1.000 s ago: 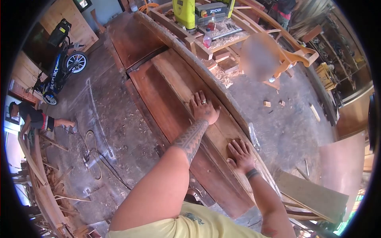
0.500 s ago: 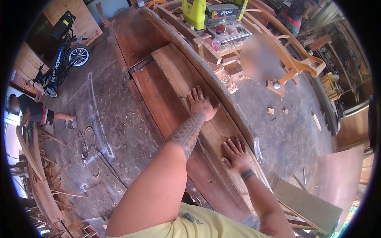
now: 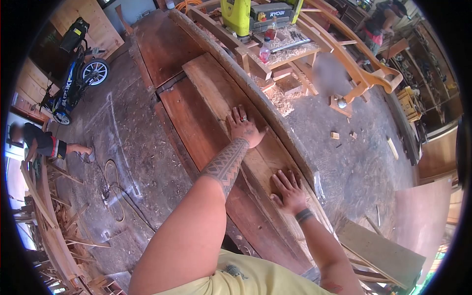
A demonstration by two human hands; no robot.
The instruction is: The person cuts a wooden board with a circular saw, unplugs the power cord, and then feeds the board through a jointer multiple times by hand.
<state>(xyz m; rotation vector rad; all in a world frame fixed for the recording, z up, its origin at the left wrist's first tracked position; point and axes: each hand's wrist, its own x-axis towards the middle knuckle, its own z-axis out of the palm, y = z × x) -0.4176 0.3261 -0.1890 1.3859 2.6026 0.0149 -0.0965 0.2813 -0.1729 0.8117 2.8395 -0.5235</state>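
My left hand (image 3: 246, 130) lies flat, fingers spread, on a long pale-brown wooden plank (image 3: 209, 81). Lower down the same plank rests my right hand (image 3: 290, 192), also open with its fingers apart. Neither hand grips anything. The plank sits on top of reddish-brown boards (image 3: 184, 118), between them and a thick rough-edged timber (image 3: 255, 98) on its right side. A ring shows on a finger of my left hand. My forearms hide parts of the lower boards.
A green Ryobi machine (image 3: 237, 19) stands beyond the timber, near a small bottle (image 3: 265, 52) and wood shavings (image 3: 280, 102). A motorbike (image 3: 73, 88) and a bending person (image 3: 42, 140) are on the left. Another person (image 3: 381, 24) stands at upper right. A cord (image 3: 109, 184) lies on the floor.
Both hands stay flat on the plank, nearly where they were. The view has shifted slightly, and the person at upper right shows more fully.
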